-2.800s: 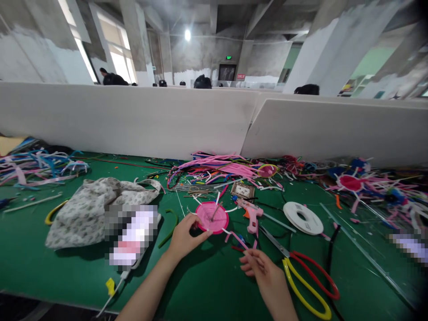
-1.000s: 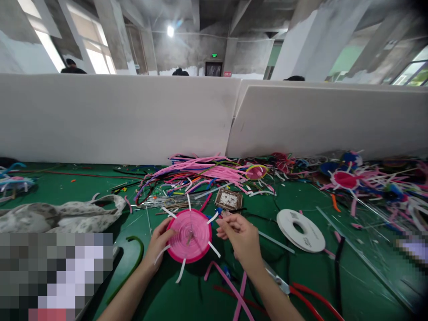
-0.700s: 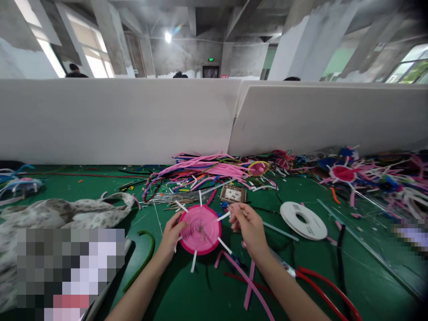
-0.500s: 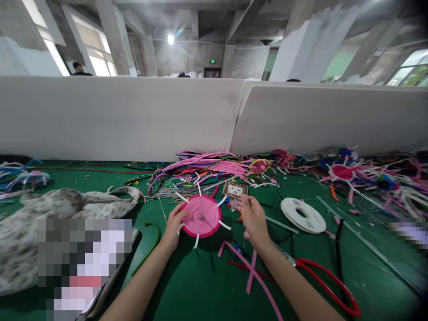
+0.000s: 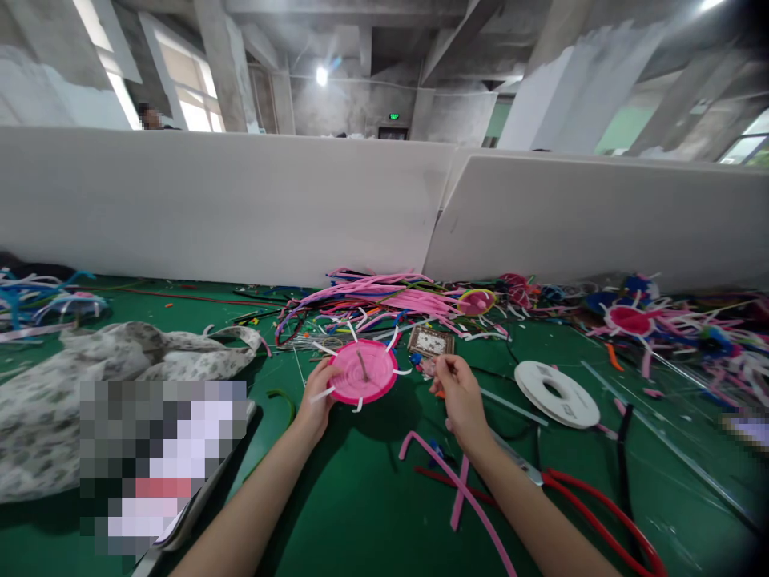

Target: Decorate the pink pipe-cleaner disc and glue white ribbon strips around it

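My left hand [image 5: 316,401] pinches the left edge of a round pink disc [image 5: 377,377], which looks coiled from pipe cleaners. Several short white stems stick out around its darker pink rim, and a thin brownish stem [image 5: 361,365] rises from its middle. To the right of the disc, the fingers of my right hand [image 5: 457,393] are pressed together; what they hold, if anything, I cannot make out. Just behind that hand lies a small framed, patterned piece [image 5: 431,341]. Under my right forearm are red-handled scissors [image 5: 592,497], partly hidden.
Loose pink pipe cleaners [image 5: 384,295] lie heaped before a white partition [image 5: 240,208]. A white spool [image 5: 556,393] lies to the right, near more flower-like pieces [image 5: 630,319]. On the left are a patterned cloth [image 5: 36,433] and a blurred-out device [image 5: 180,465] on the green table [image 5: 342,505].
The pink disc has tipped flatter, so the stem at its middle now stands out. My right hand stays beside it, fingers still closed. The whole view has shifted slightly.
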